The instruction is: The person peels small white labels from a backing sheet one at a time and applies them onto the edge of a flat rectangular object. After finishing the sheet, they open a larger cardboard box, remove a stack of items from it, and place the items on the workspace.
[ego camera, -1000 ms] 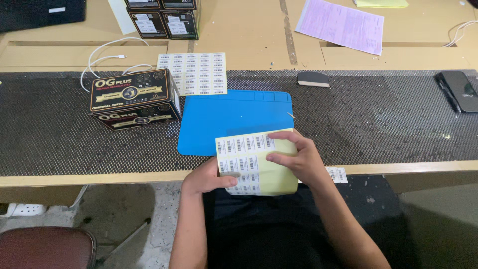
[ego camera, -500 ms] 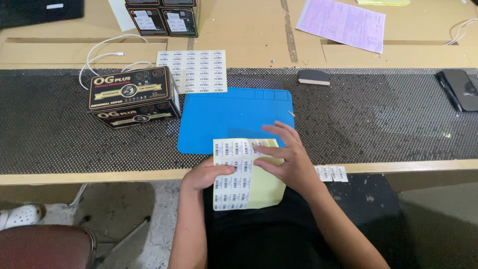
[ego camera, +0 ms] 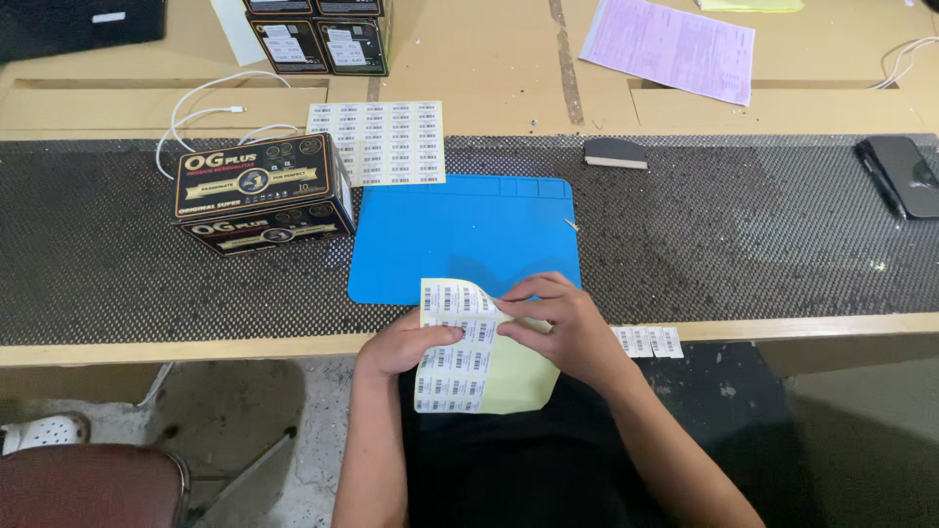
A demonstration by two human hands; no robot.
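A sheet of small barcode labels on pale yellow backing hangs over the near table edge, in front of a blue mat. My left hand grips the sheet's left side, thumb on the labels. My right hand pinches the label layer near the top right, where it curls away from the yellow backing.
A black and gold box stands left of the mat. A second label sheet lies behind the mat. Loose labels stick at the table edge. A dark block, a black phone, a purple paper and a white cable lie farther off.
The label sheet has dropped lower over the table edge and turned more upright. My right hand has slid to its upper right corner, and more yellow backing shows.
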